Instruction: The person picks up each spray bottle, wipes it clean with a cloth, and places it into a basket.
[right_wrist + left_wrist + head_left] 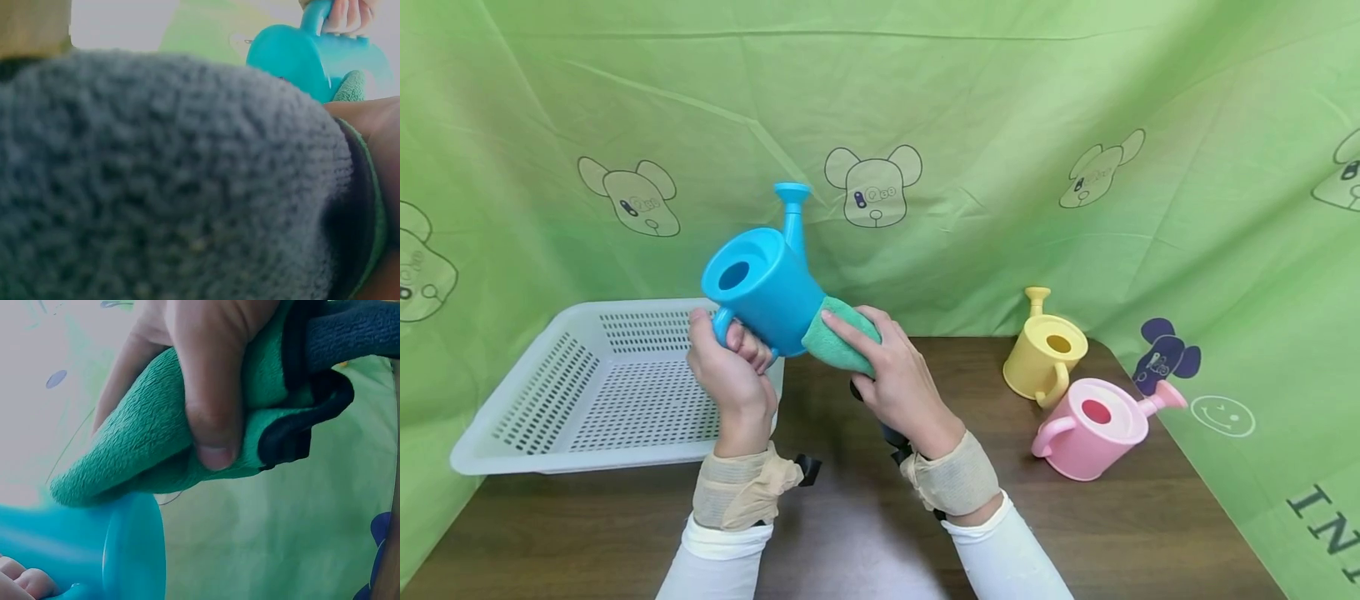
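Note:
My left hand [735, 360] grips the handle of a blue watering can [775, 292], which is held up tilted, its spout pointing up and away. Against the lower side of the can lies a folded green cloth [842, 335], pinched between the thumb and fingers of my right hand [904, 383]. In the left wrist view the cloth [137, 431] rests along the can's wall near its base, and its dark edging and a grey-blue part hang behind the thumb. That grey cloth part [162, 175] fills most of the right wrist view.
On the left of the brown table [850, 517] stands a white perforated basket [587, 462]. A yellow watering can [1033, 362] and a pink watering can [1090, 442] stand on the right. A green printed curtain [970, 100] hangs behind the table and at its sides.

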The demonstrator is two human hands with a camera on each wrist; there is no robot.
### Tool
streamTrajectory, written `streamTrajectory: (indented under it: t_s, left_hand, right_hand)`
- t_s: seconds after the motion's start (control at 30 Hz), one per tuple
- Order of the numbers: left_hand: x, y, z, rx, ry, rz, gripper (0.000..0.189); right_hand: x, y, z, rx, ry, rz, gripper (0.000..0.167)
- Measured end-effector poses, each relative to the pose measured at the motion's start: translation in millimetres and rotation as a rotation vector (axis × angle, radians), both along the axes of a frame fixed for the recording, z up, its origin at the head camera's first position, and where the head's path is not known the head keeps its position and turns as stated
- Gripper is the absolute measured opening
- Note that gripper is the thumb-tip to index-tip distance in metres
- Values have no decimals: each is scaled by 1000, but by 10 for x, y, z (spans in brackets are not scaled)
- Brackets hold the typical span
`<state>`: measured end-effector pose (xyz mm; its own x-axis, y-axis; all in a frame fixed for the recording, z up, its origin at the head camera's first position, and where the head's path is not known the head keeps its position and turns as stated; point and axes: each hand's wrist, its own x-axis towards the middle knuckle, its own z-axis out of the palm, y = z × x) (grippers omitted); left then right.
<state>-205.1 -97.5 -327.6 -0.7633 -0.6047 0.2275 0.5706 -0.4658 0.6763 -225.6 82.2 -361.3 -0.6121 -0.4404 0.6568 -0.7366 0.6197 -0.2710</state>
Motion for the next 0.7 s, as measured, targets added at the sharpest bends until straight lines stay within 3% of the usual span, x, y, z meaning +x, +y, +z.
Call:
streamTrajectory:
  t_s: [0.17, 0.33, 0.7]
  left_hand:
    - [14, -23, 6, -27, 24, -13, 52]
    - [8, -54, -11, -112, 22, -23, 50]
    - [9, -85, -28, -342, -130, -122, 54]
  right_hand:
    - [-13, 32, 18, -28, -56, 13, 82]
    - [-19, 75, 46, -40, -84, 29, 81]
    - [-21, 145, 103, -144, -103, 62, 80]
